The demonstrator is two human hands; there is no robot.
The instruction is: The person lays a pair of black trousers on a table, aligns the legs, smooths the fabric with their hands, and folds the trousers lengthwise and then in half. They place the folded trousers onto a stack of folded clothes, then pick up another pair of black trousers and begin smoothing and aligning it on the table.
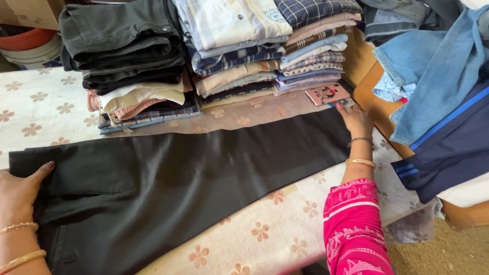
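Black trousers lie flat, folded lengthwise, across a cloth with a flower print. My left hand rests on the waist end at the left, thumb spread on the fabric. My right hand presses on the leg end at the far right, fingers flat. Bangles sit on both wrists, and my right arm wears a pink sleeve.
Behind the trousers stand three stacks of folded clothes: dark trousers, checked shirts and more shirts. A small pink card lies by my right hand. Blue and navy garments hang over a wooden edge at right.
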